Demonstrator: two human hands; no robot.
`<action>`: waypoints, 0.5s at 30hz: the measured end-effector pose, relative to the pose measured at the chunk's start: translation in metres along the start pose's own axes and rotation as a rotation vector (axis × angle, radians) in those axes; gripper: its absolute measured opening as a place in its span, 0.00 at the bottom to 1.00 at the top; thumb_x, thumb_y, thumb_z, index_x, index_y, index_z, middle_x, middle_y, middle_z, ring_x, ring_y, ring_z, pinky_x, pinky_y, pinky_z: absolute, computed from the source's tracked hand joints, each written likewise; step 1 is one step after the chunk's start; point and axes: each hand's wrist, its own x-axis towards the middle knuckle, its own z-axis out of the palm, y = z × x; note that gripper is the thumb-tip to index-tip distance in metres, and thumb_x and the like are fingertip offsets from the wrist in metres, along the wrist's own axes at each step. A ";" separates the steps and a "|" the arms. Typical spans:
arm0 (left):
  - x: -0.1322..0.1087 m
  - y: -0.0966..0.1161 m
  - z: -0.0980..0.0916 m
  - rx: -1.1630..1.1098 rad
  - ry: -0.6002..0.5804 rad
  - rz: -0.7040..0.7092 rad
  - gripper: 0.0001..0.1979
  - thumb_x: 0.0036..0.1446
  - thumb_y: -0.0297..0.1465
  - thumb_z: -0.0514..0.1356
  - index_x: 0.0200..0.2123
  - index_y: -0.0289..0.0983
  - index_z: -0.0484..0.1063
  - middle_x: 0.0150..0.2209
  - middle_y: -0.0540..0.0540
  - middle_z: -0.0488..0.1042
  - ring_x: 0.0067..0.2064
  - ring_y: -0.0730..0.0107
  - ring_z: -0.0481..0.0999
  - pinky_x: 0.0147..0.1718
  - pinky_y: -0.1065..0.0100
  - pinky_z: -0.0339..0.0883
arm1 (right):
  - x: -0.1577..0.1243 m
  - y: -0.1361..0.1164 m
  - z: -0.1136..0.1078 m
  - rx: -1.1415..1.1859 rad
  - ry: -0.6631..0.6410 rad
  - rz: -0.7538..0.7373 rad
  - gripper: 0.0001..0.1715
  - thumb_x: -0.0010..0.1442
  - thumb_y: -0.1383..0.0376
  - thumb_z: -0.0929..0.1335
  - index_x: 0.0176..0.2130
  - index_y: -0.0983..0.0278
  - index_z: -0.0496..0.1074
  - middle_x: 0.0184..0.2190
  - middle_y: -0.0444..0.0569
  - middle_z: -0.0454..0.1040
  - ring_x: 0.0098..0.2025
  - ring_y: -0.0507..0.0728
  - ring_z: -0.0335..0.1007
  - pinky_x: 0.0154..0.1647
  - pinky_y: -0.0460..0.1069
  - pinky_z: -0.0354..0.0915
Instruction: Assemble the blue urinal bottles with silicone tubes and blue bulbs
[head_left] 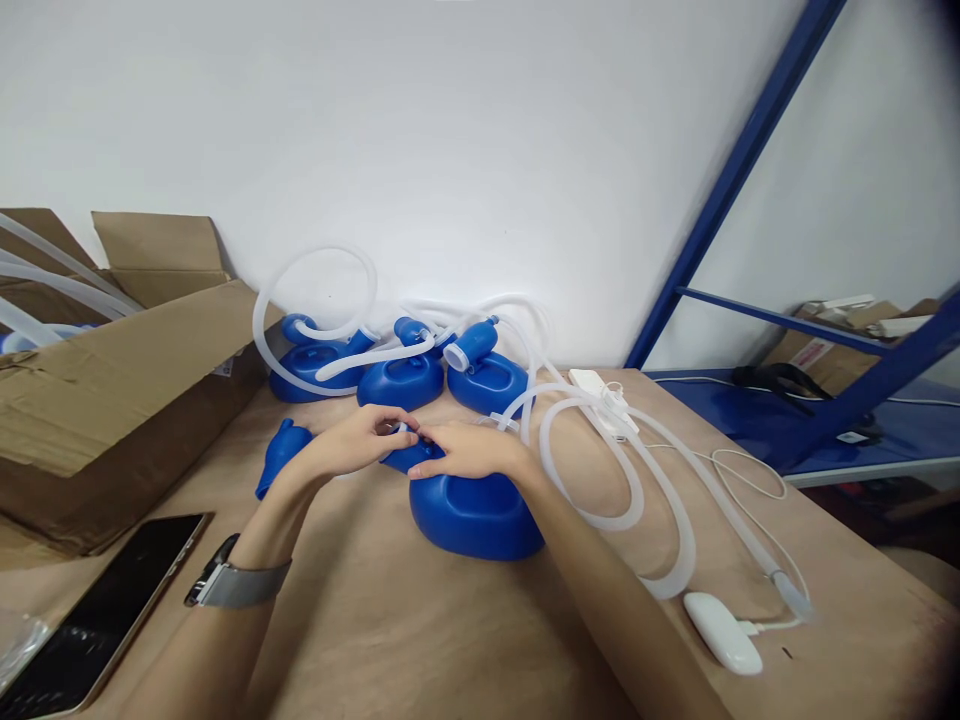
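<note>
A blue plastic bottle [477,520] lies on the table in front of me, its neck pointing left. My left hand [367,438] is at the neck's end, thumb and fingers pinched round a small blue part [403,458] there. Over the bottle's neck and upper side lies my right hand [466,450], its fingers curled on the neck near the left fingertips. A clear tube [555,460] runs in loops to the right of the bottle. Left of my left wrist rests a loose blue funnel-like piece [283,456].
Three blue bottles [401,383] with tubes stand by the wall. An open cardboard box [142,370] is at left, a black phone [105,610] before it. A white oval device [722,632] and power strip [600,400] lie right, near a blue shelf frame [735,170].
</note>
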 end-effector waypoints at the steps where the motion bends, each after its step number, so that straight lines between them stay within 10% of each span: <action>1: 0.003 -0.002 0.006 -0.031 0.021 -0.010 0.25 0.55 0.56 0.64 0.41 0.43 0.85 0.43 0.44 0.85 0.47 0.50 0.81 0.49 0.59 0.75 | 0.000 0.000 0.000 -0.005 0.001 0.024 0.32 0.66 0.46 0.71 0.57 0.68 0.75 0.52 0.59 0.80 0.51 0.68 0.79 0.51 0.57 0.72; 7: 0.023 -0.022 0.035 -0.338 0.169 -0.115 0.50 0.64 0.66 0.33 0.52 0.37 0.81 0.53 0.37 0.83 0.58 0.49 0.79 0.60 0.55 0.70 | -0.002 0.000 0.000 -0.006 0.021 0.010 0.26 0.66 0.46 0.72 0.47 0.66 0.78 0.47 0.56 0.80 0.47 0.66 0.77 0.45 0.54 0.69; 15: 0.016 -0.027 0.036 -0.229 0.176 0.101 0.41 0.71 0.58 0.34 0.62 0.40 0.74 0.67 0.39 0.72 0.69 0.51 0.68 0.69 0.54 0.59 | 0.000 -0.001 0.001 -0.028 0.059 -0.054 0.19 0.66 0.52 0.74 0.43 0.66 0.77 0.41 0.52 0.80 0.42 0.61 0.75 0.43 0.51 0.66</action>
